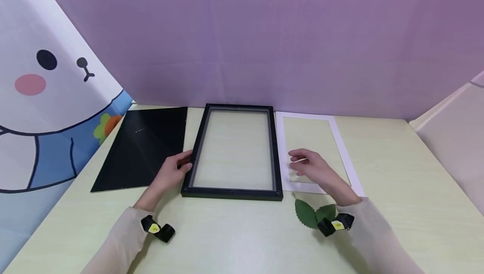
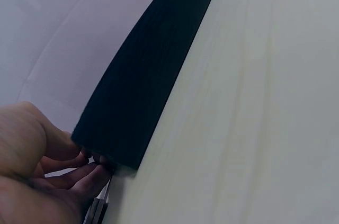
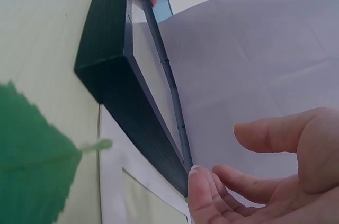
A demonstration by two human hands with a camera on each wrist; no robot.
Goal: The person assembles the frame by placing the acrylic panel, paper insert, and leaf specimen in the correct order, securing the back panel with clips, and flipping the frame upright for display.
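One black frame [image 1: 232,152] gripped by left hand [image 1: 174,172], right hand [image 1: 311,168] relaxed over one white mat [image 1: 345,156], two green leaves [image 1: 313,214]

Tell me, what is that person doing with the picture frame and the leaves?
A person sits at a pale table with a black picture frame lying flat in the middle. The left hand holds the frame's left edge. The right hand hovers, fingers relaxed, over a white mat board beside the frame. A black backing board lies on the frame's left, and green leaves lie near the right wrist.
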